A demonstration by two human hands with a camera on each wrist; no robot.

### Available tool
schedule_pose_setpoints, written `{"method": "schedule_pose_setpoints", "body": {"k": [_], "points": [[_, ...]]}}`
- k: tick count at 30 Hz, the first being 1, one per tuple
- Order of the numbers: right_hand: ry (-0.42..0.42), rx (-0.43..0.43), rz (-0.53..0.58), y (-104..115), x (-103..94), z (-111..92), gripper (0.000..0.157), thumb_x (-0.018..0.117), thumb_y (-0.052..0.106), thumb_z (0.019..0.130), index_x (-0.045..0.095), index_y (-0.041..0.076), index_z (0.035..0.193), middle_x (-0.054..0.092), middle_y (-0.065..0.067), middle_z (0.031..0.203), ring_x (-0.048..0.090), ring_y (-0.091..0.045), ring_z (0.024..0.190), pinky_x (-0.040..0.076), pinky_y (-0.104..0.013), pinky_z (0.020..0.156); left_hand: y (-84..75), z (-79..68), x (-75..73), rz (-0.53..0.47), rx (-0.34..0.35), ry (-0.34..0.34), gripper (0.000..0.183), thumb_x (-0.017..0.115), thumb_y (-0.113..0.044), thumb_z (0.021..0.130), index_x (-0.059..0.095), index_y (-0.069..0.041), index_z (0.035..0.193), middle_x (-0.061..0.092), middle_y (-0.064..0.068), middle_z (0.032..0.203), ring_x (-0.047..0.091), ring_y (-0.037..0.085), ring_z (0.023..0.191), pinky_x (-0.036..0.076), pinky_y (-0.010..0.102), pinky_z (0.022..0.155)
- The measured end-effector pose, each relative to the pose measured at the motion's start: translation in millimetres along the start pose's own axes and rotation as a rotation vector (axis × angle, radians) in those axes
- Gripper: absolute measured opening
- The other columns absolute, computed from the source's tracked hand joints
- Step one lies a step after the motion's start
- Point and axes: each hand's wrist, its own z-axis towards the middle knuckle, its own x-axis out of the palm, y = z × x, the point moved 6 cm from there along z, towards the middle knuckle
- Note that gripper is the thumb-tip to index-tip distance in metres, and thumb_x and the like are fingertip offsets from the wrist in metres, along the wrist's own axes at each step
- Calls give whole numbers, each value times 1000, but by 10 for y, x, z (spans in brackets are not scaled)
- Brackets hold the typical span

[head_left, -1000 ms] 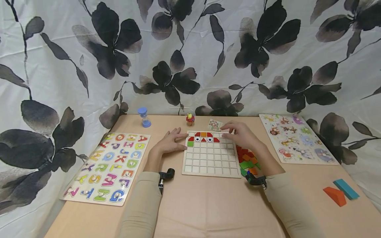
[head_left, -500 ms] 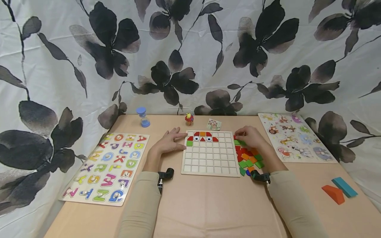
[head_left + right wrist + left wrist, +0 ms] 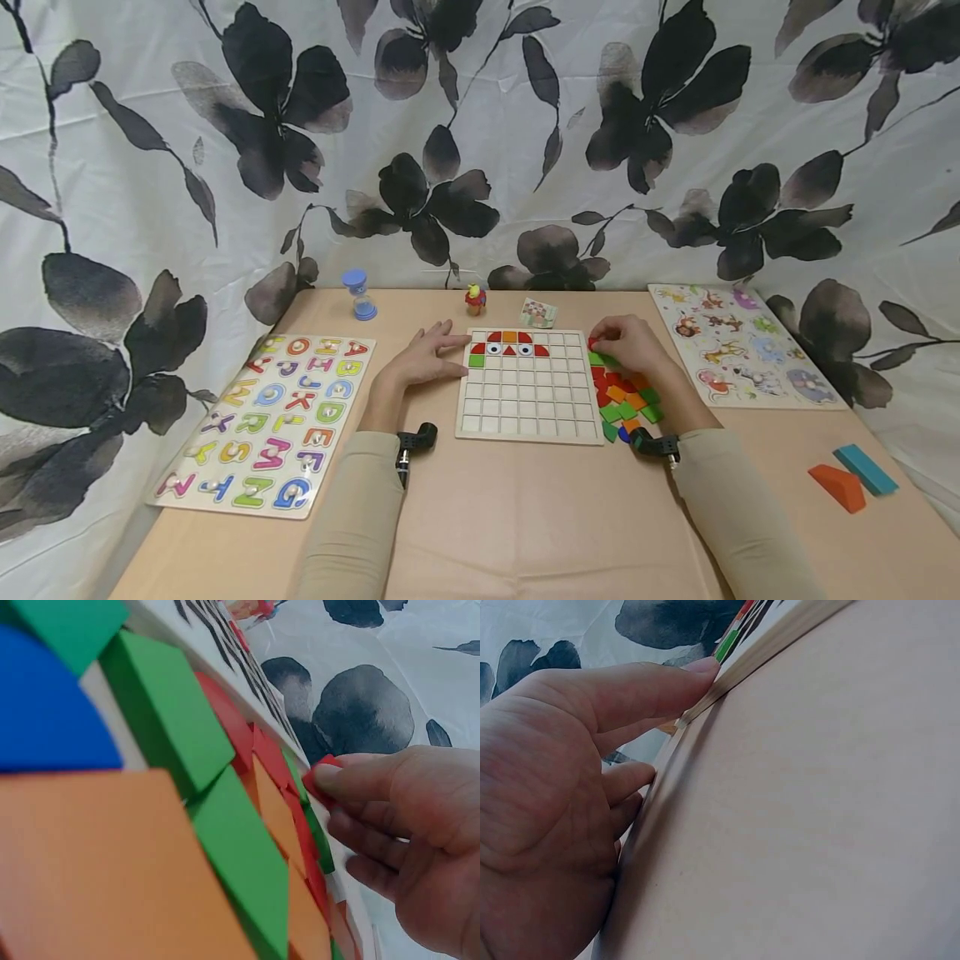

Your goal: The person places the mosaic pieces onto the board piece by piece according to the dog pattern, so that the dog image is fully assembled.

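A white grid board (image 3: 532, 408) lies mid-table, with red, orange, green and eye-patterned pieces in its far rows at the left. My left hand (image 3: 427, 357) rests at the board's far left edge, fingers extended, the thumb (image 3: 667, 686) touching the side near a green piece. Beyond the board's right edge, my right hand (image 3: 636, 346) pinches a small red block (image 3: 316, 792) between thumb and fingers. Under and near that hand is a pile of red, orange, green and blue blocks (image 3: 628, 398); the right hand and wrist hide part of it.
At left lies an alphabet puzzle board (image 3: 266, 425); an animal puzzle board (image 3: 750, 354) lies far right. Behind the grid board stand a blue sand timer (image 3: 360, 296), a small toy figure (image 3: 476, 300) and a picture card (image 3: 538, 313). Orange (image 3: 838, 488) and teal (image 3: 866, 469) blocks lie right.
My right hand has moved right from the board's far right corner to the block pile and now pinches a red block. The left hand stays at the board's edge.
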Motion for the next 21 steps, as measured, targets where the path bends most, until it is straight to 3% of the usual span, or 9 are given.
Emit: {"method": "schedule_pose_setpoints", "body": {"k": [4,9,16,21], "points": [[-20,-11,94,104,-47,6,15,65,17,92,68,12,106,63,-4,97,53,-25,86,50,-33,74,-10,9,-2,3,6,-4,65,75,-44,77,55,-28,137,19,10,159,6,27,148,-3,45,119],[-19,-142,154,472,-2,32,16,66,15,91,71,15,106,69,-1,103,62,-20,88,53,-27,79,-23,11,12,-1,20,-11,64,75,-43,77,56,-25,136,20,12,159,7,28,148,-3,46,119],[127,-267,89,1013,470,195,12,70,9,87,73,13,98,70,-1,94,63,-16,81,55,-27,73,-23,-7,5,3,21,-12,64,74,-41,78,55,-25,137,19,13,159,6,30,148,-3,48,119],[252,-329,46,1295,821,296,12,70,6,86,74,10,97,71,-1,98,62,-14,86,55,-30,75,-26,-11,-9,4,20,-12,64,74,-43,78,55,-27,137,19,12,159,6,29,148,-3,47,119]]}}
